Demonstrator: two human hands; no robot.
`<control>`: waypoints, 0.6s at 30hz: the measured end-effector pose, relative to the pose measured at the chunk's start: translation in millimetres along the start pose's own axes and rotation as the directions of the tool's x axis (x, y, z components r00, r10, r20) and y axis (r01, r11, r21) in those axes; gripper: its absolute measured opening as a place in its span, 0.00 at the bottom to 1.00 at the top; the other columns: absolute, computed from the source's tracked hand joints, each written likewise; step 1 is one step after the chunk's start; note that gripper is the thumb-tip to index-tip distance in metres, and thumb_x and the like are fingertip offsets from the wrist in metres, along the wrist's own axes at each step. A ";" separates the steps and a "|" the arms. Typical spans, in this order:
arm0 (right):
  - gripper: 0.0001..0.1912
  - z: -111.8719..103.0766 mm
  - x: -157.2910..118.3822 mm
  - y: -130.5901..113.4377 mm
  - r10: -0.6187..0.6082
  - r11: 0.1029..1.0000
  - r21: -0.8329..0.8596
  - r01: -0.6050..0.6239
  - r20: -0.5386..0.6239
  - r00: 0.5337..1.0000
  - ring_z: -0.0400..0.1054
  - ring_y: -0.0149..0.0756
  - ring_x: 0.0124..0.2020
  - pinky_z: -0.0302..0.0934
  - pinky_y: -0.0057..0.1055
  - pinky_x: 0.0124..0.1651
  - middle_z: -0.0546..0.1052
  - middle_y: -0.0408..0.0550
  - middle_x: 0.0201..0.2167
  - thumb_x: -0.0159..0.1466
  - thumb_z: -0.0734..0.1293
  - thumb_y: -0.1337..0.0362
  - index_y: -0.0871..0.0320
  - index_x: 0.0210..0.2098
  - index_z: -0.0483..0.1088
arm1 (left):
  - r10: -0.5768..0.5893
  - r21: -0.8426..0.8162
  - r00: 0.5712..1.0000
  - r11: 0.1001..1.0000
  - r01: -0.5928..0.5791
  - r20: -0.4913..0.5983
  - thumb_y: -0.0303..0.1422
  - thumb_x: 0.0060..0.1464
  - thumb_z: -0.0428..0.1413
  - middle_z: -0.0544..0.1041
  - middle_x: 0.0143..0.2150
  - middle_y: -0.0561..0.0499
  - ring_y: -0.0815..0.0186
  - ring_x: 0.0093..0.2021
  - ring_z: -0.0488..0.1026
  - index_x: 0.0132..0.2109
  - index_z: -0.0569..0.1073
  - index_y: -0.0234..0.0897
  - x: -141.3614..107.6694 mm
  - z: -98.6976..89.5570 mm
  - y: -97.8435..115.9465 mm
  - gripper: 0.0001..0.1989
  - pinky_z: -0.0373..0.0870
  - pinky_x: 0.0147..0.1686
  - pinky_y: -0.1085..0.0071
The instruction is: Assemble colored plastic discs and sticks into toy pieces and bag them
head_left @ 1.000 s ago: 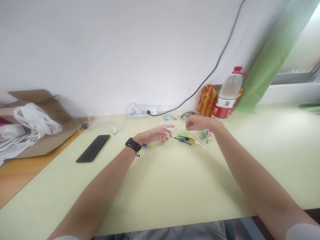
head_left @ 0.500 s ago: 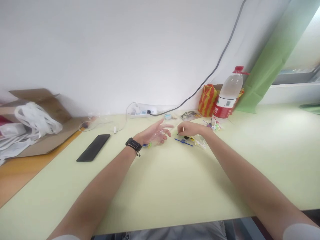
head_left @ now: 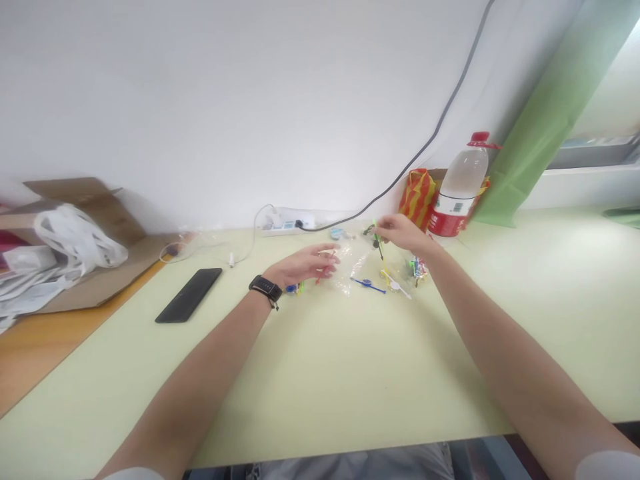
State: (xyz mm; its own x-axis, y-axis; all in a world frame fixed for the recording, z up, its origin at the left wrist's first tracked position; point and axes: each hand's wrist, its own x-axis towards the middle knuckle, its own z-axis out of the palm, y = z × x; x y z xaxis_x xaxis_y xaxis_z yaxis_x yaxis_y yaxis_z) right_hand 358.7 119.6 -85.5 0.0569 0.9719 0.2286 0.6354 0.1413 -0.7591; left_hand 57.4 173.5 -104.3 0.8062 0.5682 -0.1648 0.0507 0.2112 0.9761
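Observation:
My left hand [head_left: 303, 264], with a black watch on the wrist, pinches the edge of a clear plastic bag [head_left: 351, 260]. A thin red piece [head_left: 321, 275] shows under its fingers. To the bag's right, my right hand [head_left: 400, 231] is closed on a black strip with a round middle [head_left: 377, 246], held above the table; a bit of green shows at its fingertips. Below lie a similar blue strip [head_left: 368, 284] and a white strip [head_left: 399, 286] with some yellow beside it. More small blue and yellow pieces [head_left: 294, 289] lie by my left wrist.
Colourful small pieces [head_left: 418, 268] lie under my right forearm. Behind stand a large bottle [head_left: 454, 193] and a red-yellow bag [head_left: 418, 195]. A power strip [head_left: 285, 222] sits along the wall. At left are a black phone-like slab [head_left: 189, 295] and an open cardboard box [head_left: 95, 213].
My right hand has moved up and to the right, lifting the black strip off the table. The clear bag now stretches out to the right of my left hand, whose fingers have drawn together.

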 end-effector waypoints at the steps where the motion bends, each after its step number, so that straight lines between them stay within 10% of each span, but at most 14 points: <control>1: 0.14 -2.1 -0.3 0.0 0.020 0.997 0.071 -0.015 -0.064 0.998 0.70 0.33 0.31 0.67 0.30 0.38 0.76 0.47 0.30 0.63 0.71 0.53 0.59 0.34 0.70 | 0.004 0.023 1.000 1.000 -0.004 -0.005 0.31 0.53 0.69 0.76 0.47 0.44 0.67 0.39 0.74 0.62 0.73 0.38 0.3 -1.4 -1.3 0.30 0.72 0.48 0.62; 9: 0.19 -18.8 6.0 -17.4 0.077 0.913 0.397 0.088 -0.381 0.921 0.73 0.36 0.33 0.72 0.32 0.40 0.71 0.44 0.27 0.62 0.72 0.48 0.54 0.31 0.64 | 0.092 0.167 0.993 0.983 -0.079 -0.070 0.34 0.48 0.73 0.76 0.51 0.42 0.62 0.45 0.78 0.51 0.79 0.35 8.0 -4.9 -9.8 0.23 0.74 0.55 0.55; 18: 0.19 -7.7 -11.4 -75.1 -0.214 0.889 0.311 0.335 -0.364 0.906 0.74 0.34 0.36 0.73 0.34 0.42 0.72 0.45 0.33 0.65 0.70 0.46 0.53 0.33 0.63 | 0.152 0.217 0.984 0.968 -0.128 -0.094 0.32 0.46 0.74 0.78 0.46 0.43 0.64 0.40 0.79 0.49 0.79 0.34 11.0 6.8 -11.7 0.23 0.77 0.50 0.57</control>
State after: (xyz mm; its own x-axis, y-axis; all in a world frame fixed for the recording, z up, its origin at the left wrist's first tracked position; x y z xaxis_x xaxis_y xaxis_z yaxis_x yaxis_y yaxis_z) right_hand 316.2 96.5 -26.5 0.1958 0.7818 0.5919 0.3443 0.5104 -0.7880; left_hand 69.7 171.9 -116.6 0.7452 0.6663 -0.0274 0.0733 -0.0410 0.9965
